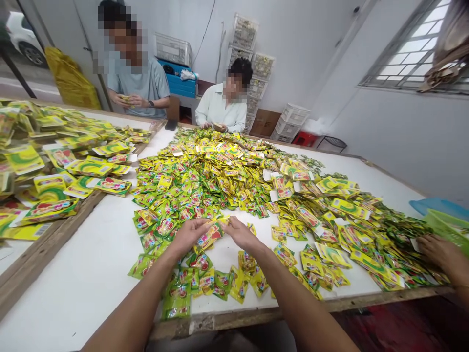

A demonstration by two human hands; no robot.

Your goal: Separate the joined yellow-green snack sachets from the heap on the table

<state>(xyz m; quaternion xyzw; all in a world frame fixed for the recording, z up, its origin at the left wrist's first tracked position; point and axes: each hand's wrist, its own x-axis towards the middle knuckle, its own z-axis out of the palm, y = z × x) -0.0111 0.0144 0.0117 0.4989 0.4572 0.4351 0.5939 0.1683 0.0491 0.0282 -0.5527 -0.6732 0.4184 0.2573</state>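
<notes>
Both my hands hold a small yellow printed carton (211, 236) with a red picture on it, just above the white tabletop. My left hand (191, 236) pinches its left end. On the right end, the fingers of my right hand (241, 232) are closed near the top edge. Part of the carton is hidden behind my fingers, so its flap and contents cannot be made out. Green sachets (176, 297) lie on the table under my left forearm. Yellow sachets (239, 283) are scattered below my right hand. A large heap of sachets (205, 181) rises just beyond both hands.
Yellow cartons (91, 166) are piled left of a wooden divider (51, 252); more cartons (344, 208) lie among sachets at right. Another person's hand (437, 252) reaches in beside a green basket (449, 230). Two people (141, 88) (223, 107) work across the table. Crates (262, 68) stand behind.
</notes>
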